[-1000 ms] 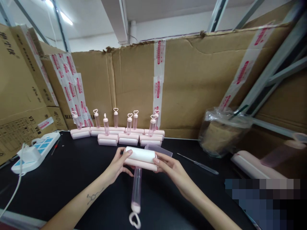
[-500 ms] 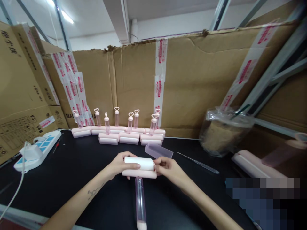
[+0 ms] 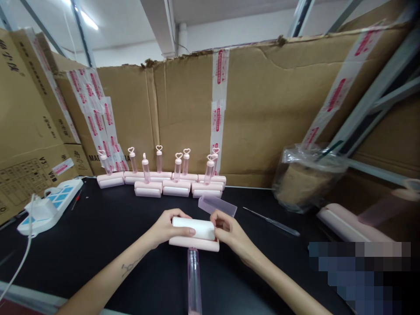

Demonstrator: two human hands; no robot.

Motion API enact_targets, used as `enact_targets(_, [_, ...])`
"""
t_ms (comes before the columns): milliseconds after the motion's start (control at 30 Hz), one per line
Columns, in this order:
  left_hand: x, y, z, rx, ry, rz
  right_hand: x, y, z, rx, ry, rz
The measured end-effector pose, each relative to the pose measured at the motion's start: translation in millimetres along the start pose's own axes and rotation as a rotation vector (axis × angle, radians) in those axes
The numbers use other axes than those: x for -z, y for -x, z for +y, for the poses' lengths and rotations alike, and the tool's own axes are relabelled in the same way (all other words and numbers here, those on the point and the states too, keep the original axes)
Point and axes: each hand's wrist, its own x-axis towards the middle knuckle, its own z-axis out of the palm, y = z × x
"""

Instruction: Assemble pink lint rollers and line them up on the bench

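Note:
A lint roller (image 3: 194,282) lies in front of me, its clear pink handle pointing toward me. It has a pale pink head and a white paper roll (image 3: 195,229). My left hand (image 3: 169,228) is closed around the head's left end, thumb lying across the white roll. At the right end, my right hand (image 3: 226,228) has its fingers bent and pinched against the roll's edge. Whether those fingertips also grip a bit of the paper is hidden. Just beyond the hands rests a translucent lilac cover (image 3: 218,206) on the black table (image 3: 147,280).
Several pink lint rollers (image 3: 148,189) stand in rows along the cardboard wall (image 3: 183,109). To the right are a thin pointed tool (image 3: 272,222), a bagged drink cup (image 3: 306,183) and another lint roller (image 3: 354,225). A white power strip (image 3: 52,214) sits at left.
The lint roller has shifted slightly toward me and to the right, tilting a little with both hands. My right fingers have moved up along the roll's right end.

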Motion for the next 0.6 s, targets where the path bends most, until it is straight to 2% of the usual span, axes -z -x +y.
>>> enact_targets(133, [-3.9,1.0,-0.9,-0.009,0.049,0.024,0.6,-0.5,-0.1,0.021,0.047,0.019])
enact_targets(333, [-8.7,3.7,-1.4,0.094,0.233,-0.022,1.5,-1.0,3.5,0.059,0.116,0.042])
enact_targets(600, [-12.1,2.9,-2.5,0.064,0.253,0.006,2.8,-3.2,9.1,0.107,0.194,0.053])
